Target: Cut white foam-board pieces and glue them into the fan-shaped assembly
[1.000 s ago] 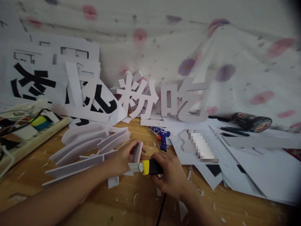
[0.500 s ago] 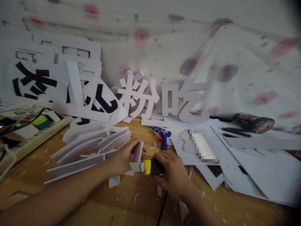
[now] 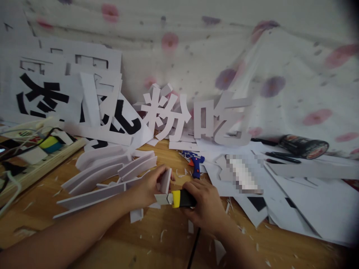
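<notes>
So I've got a yellow-and-black cutter (image 3: 183, 198) wrapped in my right hand (image 3: 206, 201), its blade (image 3: 162, 199) out and aimed left. My left hand (image 3: 147, 186) is pinching a small white piece (image 3: 166, 181) that sits upright just above the blade; can't tell if the two are touching. Under and beside my left forearm there's a bunch of curved white strips (image 3: 97, 175) set on edge on the wooden table (image 3: 151, 243). Blue glue gun (image 3: 198, 166) lies just past my right hand, scraps (image 3: 163, 235) are scattered about, and two big white cut-out characters (image 3: 204, 118) stand up behind it all.
</notes>
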`<state>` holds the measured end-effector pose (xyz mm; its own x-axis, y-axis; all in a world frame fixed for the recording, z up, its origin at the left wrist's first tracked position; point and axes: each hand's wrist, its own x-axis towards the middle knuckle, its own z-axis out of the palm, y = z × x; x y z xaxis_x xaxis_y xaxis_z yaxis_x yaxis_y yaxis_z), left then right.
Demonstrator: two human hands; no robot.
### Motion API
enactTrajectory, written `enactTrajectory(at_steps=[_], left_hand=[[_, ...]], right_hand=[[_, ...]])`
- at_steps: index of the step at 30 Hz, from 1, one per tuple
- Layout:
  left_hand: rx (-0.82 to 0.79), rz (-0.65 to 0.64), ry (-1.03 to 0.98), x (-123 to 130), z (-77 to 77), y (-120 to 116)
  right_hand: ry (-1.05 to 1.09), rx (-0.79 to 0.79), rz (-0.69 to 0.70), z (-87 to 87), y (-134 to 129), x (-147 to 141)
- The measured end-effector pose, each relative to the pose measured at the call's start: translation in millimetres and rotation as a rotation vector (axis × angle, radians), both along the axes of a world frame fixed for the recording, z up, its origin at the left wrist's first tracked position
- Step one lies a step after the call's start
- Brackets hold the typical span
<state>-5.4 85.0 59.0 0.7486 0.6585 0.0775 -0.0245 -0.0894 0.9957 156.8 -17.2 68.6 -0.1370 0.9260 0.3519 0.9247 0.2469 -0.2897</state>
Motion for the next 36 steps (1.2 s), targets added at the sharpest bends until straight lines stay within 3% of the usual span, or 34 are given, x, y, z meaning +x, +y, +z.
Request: enactTrajectory(at_steps=[18, 36], left_hand=[[0.057, -0.031, -0.054, -2, -13.0, 5], [0.048, 0.050, 0.069, -2, 6.1, -4]], right_hand=[[-0.024, 0.010, -0.010, 0.4, 0, 0], [-0.100, -0.008, -0.050, -1.1, 3, 3]])
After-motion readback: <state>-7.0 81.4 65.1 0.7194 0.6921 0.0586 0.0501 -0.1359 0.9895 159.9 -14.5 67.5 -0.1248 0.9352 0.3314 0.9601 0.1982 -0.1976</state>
